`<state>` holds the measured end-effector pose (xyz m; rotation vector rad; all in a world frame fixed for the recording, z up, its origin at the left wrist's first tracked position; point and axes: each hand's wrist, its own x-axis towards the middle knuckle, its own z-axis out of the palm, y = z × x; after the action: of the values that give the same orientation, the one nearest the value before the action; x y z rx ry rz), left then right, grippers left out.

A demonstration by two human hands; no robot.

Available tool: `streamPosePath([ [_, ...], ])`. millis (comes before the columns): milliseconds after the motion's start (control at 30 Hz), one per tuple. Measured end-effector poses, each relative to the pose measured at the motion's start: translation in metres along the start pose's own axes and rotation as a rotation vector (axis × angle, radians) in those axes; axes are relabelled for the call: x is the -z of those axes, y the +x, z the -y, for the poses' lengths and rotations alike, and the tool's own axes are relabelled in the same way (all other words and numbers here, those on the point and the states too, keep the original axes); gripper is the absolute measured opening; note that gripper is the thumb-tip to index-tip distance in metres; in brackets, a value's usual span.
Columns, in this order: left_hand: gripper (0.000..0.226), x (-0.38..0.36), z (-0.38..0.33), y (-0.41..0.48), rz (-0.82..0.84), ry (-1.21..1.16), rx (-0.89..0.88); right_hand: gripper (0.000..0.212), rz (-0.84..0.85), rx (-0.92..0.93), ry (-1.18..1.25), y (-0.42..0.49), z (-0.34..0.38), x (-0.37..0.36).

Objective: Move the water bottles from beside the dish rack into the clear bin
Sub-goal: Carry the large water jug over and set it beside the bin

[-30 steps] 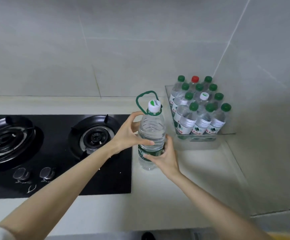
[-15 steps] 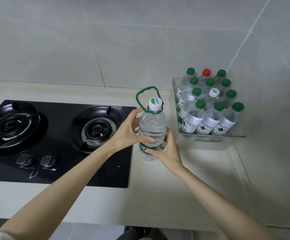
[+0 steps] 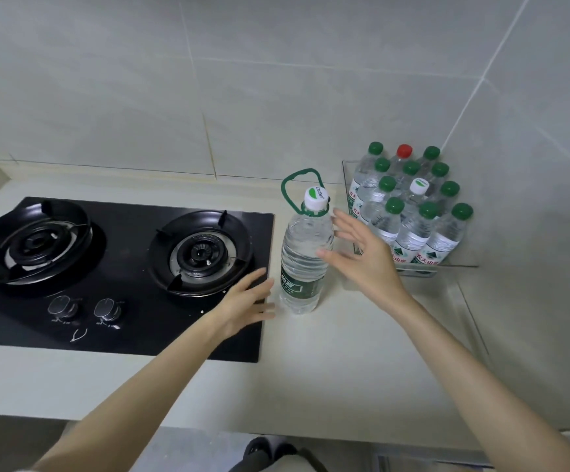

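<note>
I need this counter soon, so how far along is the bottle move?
Done: the clear bin holds twelve small bottles, packed tight. In hand: nothing; the left hand and right hand are open on either side of the large bottle, which stands on the counter outside the bin. Left: that bottle, though the bin looks full. No dish rack is in view, so others may remain.

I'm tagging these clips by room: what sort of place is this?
Most likely a home kitchen: a black two-burner gas hob set in a pale countertop, tiled walls behind, bottled water in a clear bin.
</note>
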<state>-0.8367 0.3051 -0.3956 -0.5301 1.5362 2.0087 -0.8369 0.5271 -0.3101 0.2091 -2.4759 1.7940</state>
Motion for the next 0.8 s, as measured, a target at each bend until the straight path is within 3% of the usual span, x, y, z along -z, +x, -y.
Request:
streamPosePath([
  [133,0.063,-0.011,0.009,0.010,0.062,-0.344,0.229,0.070,0.014,0.010,-0.033,0.018,0.009,-0.010],
  [233,0.046,-0.024,0.013,0.016,0.074,-0.481,0.292,0.067,0.001,0.025,-0.078,0.027,0.011,-0.014],
  [333,0.046,-0.030,0.016,0.023,0.053,-0.595,0.311,0.066,-0.012,0.015,-0.077,0.029,0.011,-0.014],
  [533,0.048,-0.034,0.008,0.034,0.026,-0.672,0.280,0.062,-0.079,0.002,-0.107,0.041,0.005,-0.016],
  [667,0.061,-0.042,-0.005,0.054,0.021,-0.656,0.248,0.068,-0.132,-0.006,-0.105,0.064,0.004,-0.013],
  [800,0.057,-0.057,-0.028,0.083,0.029,-0.595,0.197,0.074,-0.205,-0.025,-0.073,0.099,-0.001,-0.006],
])
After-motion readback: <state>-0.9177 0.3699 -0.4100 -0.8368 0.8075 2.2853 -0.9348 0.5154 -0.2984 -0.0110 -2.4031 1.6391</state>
